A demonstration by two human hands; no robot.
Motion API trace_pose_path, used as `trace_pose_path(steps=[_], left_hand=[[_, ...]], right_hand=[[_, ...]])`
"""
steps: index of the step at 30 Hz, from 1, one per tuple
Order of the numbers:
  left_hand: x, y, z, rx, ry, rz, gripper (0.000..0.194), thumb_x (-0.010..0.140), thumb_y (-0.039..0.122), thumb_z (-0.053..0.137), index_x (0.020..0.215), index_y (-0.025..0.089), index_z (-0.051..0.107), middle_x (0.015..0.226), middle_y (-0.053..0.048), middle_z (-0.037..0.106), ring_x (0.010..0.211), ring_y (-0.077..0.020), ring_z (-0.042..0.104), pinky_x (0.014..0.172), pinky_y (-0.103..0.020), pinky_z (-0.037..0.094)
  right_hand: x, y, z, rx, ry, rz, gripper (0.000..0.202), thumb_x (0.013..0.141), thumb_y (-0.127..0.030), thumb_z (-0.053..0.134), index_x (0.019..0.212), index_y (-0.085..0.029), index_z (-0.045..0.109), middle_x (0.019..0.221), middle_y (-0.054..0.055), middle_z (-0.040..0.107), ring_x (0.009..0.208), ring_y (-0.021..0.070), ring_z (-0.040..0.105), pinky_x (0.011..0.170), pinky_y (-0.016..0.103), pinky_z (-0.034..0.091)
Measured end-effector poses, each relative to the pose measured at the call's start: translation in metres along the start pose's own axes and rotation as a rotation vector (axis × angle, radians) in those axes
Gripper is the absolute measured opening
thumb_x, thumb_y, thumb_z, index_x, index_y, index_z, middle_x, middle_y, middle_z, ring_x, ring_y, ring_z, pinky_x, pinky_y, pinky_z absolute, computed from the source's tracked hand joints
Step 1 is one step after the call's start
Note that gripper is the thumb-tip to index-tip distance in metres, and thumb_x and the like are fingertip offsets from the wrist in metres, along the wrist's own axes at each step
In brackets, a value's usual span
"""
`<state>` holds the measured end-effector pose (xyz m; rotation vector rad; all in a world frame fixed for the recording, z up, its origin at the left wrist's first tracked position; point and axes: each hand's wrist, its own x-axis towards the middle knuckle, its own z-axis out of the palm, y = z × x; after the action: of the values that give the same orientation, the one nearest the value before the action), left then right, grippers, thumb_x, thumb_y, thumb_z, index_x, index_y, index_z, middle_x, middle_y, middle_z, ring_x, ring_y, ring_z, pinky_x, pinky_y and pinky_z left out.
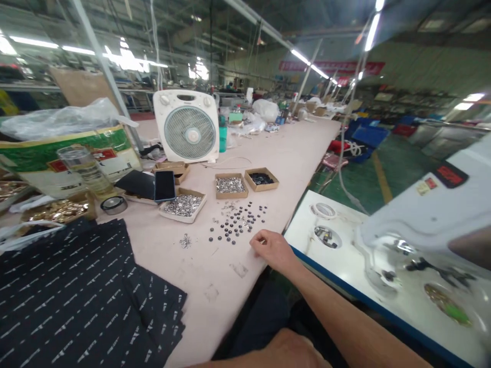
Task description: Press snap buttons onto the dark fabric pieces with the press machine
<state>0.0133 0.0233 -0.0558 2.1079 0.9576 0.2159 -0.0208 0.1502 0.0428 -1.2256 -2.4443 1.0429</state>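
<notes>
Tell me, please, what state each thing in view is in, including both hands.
Right hand, fingers curled, by the table edge; grip unclear
Left hand, partly out of the picture; grip unclear
Black round pieces, scattered loose
Boxes of silver pieces, open, filled
Box of black pieces, open
Phone, screen dark
Fan, upright; whether running, unclear
Dark patterned fabric, lying in layers
Ceiling lights, lit

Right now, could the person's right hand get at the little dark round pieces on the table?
Yes, most likely. The right hand is by the edge of the table, close beside the dark round pieces, and nothing seems to stand between them.
</notes>
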Motion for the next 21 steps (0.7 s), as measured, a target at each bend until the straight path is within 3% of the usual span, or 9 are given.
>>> trace_pose_path(steps=[3,6,11,16,21], left_hand=[[-0.016,0.009,0.005,0.141,0.099,0.034,0.029,0.070,0.047,0.073,0.083,0.022,0.067,0.072,-0.004,0.068,0.069,-0.0228,0.063,0.054,-0.031,0.041],[-0.039,0.024,-0.001,0.168,0.175,0.065,0.024,0.073,0.043,0.069,0.081,0.020,0.063,0.077,-0.003,0.068,0.073,-0.0215,0.062,0.062,-0.032,0.043],[-0.052,0.046,-0.004,0.259,0.130,0.120,0.021,0.076,0.034,0.069,0.086,0.020,0.056,0.088,-0.002,0.067,0.085,-0.0204,0.060,0.073,-0.034,0.044],[-0.058,0.066,0.009,0.406,0.137,0.271,0.023,0.082,0.031,0.063,0.100,0.019,0.055,0.093,-0.004,0.064,0.087,-0.0214,0.056,0.076,-0.038,0.045],[-0.073,0.092,0.006,0.462,0.303,0.444,0.021,0.091,0.023,0.044,0.105,0.015,0.058,0.080,-0.005,0.061,0.078,-0.0194,0.056,0.086,-0.040,0.050]], right_hand=[[-0.057,0.025,-0.024,0.219,-0.053,0.113,0.014,0.084,-0.031,0.059,0.079,-0.019,0.065,0.068,0.002,0.075,0.064,0.0159,0.070,0.063,0.024,0.050],[-0.130,0.062,-0.036,0.447,-0.038,0.280,0.016,0.078,-0.034,0.066,0.077,-0.018,0.064,0.063,0.002,0.073,0.062,0.0169,0.068,0.061,0.025,0.051],[-0.244,0.104,-0.021,0.593,0.079,0.438,0.018,0.074,-0.033,0.072,0.081,-0.017,0.065,0.070,0.001,0.071,0.066,0.0159,0.066,0.063,0.026,0.048],[-0.304,0.097,-0.001,0.652,0.165,0.493,0.018,0.074,-0.033,0.071,0.085,-0.019,0.066,0.074,0.000,0.069,0.070,0.0163,0.064,0.063,0.026,0.048],[-0.329,0.074,-0.005,0.630,0.239,0.464,0.013,0.077,-0.033,0.069,0.081,-0.021,0.069,0.069,0.000,0.070,0.063,0.0158,0.064,0.059,0.025,0.048]])
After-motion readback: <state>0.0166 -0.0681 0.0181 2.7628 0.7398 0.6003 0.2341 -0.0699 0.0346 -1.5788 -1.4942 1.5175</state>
